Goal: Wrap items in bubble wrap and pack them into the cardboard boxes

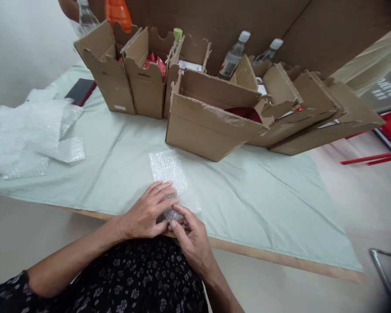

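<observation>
A strip of clear bubble wrap (171, 169) lies on the pale green cloth at the table's near edge, its far end flat. Its near end is rolled or folded over something under my fingers that I cannot make out. My left hand (150, 211) rests on the wrap from the left, fingers stretched out across it. From the right, my right hand (192, 234) pinches the near end of the wrap between thumb and fingers. Both hands are close together, nearly touching.
Several open cardboard boxes (211, 130) stand in a row across the back, with bottles behind them. More bubble wrap (29, 130) is heaped at the left, beside a dark phone (80, 91). The green cloth (263, 195) covers the table. Red chair parts show at the right.
</observation>
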The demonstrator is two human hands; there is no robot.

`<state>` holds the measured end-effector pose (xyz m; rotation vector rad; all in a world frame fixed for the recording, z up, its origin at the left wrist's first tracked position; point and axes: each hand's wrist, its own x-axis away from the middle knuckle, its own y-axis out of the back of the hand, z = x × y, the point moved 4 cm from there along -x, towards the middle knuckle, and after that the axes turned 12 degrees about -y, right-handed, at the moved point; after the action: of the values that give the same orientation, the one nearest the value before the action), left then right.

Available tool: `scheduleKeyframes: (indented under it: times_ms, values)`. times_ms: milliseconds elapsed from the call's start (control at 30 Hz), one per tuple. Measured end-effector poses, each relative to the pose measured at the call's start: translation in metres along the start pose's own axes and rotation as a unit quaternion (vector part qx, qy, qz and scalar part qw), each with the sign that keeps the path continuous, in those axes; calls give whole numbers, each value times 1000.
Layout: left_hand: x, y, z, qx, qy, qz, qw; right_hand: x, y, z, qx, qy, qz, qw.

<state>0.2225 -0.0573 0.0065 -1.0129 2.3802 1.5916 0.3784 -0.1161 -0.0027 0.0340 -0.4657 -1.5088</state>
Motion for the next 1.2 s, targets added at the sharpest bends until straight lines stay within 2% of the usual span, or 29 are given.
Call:
scheduleKeyframes:
  times_ms: [100, 233, 333, 433, 500, 567, 633, 667, 833, 1000, 1200]
  values:
    - [-1, -6, -3, -30, 26, -42, 998, -3, 1, 4, -3, -2, -2, 1000]
    - [2, -10, -7, -60, 82, -87, 991, -9, 0, 10, 12, -3, 28, 1000]
    - [5, -10, -8, -41, 89, -115, 988, -12, 1, 15, 25, 11, 64, 998]
    - [6, -9, -4, 3, 102, -152, 983, -14, 11, 18, 9, 15, 79, 997]
    - [7, -7, 0, 25, 114, -178, 977, -15, 26, 17, -1, 27, 43, 999]
    - [8, -4, 4, 34, 128, -197, 971, -17, 44, 15, 13, 51, -30, 998]
    - [7, -2, 6, 32, 137, -203, 969, -22, 57, 13, 54, 74, -88, 992]
    - [7, -2, 7, 29, 140, -202, 969, -26, 60, 11, 76, 83, -97, 989]
    - [6, 0, 7, 15, 167, -191, 967, -49, 45, 4, 127, 84, -32, 988]
    - [9, 6, 6, -15, 156, -201, 967, -66, 35, 4, 154, 62, -59, 984]
    - [10, 4, 8, -93, 160, -176, 967, -67, 30, 7, 224, 113, -98, 963]
